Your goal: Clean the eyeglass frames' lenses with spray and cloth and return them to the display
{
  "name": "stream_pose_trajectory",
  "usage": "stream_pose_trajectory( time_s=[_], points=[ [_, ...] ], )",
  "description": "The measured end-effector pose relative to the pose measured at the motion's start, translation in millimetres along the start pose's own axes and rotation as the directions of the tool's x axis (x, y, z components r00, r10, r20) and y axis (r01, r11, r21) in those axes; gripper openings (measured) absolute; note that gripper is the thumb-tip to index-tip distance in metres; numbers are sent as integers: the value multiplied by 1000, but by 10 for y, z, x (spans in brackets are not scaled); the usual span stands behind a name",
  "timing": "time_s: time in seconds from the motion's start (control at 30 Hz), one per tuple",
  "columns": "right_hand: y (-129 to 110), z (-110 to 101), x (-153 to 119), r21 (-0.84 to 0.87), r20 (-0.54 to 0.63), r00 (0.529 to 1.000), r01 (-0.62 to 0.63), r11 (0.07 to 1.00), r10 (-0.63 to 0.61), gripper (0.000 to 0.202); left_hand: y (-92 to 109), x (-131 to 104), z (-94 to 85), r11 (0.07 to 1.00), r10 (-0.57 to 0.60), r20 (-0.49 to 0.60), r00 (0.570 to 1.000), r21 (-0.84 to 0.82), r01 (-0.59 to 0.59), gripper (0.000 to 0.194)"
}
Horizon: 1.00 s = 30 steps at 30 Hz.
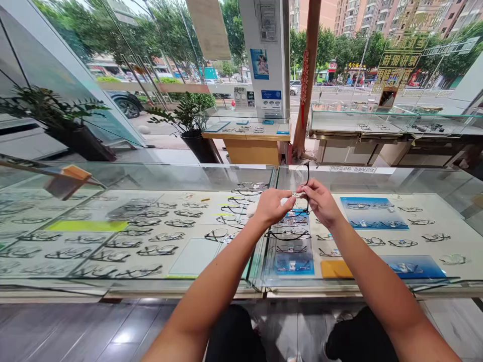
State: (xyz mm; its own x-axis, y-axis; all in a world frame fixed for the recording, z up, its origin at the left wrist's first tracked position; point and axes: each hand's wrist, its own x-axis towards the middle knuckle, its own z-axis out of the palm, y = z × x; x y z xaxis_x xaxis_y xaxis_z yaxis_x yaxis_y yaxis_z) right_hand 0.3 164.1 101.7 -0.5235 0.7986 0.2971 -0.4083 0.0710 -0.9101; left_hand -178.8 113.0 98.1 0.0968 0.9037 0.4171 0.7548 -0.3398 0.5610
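Note:
A pair of eyeglasses (308, 174) with a dark rim is held up above the glass display counter, turned so one lens points away from me. My left hand (272, 205) is closed, its thumb and fingers pinching near the middle of the frame. From the other side, my right hand (321, 202) grips the frame with thumb and fingertips, close to the left fingertips. The fingers partly cover the bridge and the nearer lens. A small white thing (251, 209) shows beside my left hand; I cannot tell what it is.
Beneath the counter glass (241, 173) lie rows of eyeglasses (157, 250), some on blue display boards (373, 203). An orange-yellow block (335, 269) is inside the right case. More showcases (350, 120), a wooden post (305, 85) and potted plants (192, 118) stand beyond.

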Motion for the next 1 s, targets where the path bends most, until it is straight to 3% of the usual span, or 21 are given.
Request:
stream_pose_trajectory(
  time_s=[0.4, 0.57, 0.7, 0.8, 1.0],
  points=[
    [49, 1, 13, -5, -2, 1000, -20, 1000, 20, 45, 12, -2, 23, 998, -56, 32, 998, 15, 56, 61],
    [48, -21, 31, -26, -8, 1000, -17, 1000, 17, 43, -33, 5, 26, 975, -125, -80, 989, -192, 108, 63],
    [26, -70, 68, 36, -86, 996, -14, 999, 17, 45, -190, 55, 9, 941, -248, -224, 943, -286, 180, 40],
    [11, -90, 85, 52, -103, 994, -23, 998, 29, 48, -319, 97, 0, 921, -311, -240, 920, -314, 229, 15],
    [23, -112, 97, 14, -113, 993, -24, 1000, 25, 46, -422, 129, -71, 950, -313, -260, 913, -103, 296, 11]
  ],
)
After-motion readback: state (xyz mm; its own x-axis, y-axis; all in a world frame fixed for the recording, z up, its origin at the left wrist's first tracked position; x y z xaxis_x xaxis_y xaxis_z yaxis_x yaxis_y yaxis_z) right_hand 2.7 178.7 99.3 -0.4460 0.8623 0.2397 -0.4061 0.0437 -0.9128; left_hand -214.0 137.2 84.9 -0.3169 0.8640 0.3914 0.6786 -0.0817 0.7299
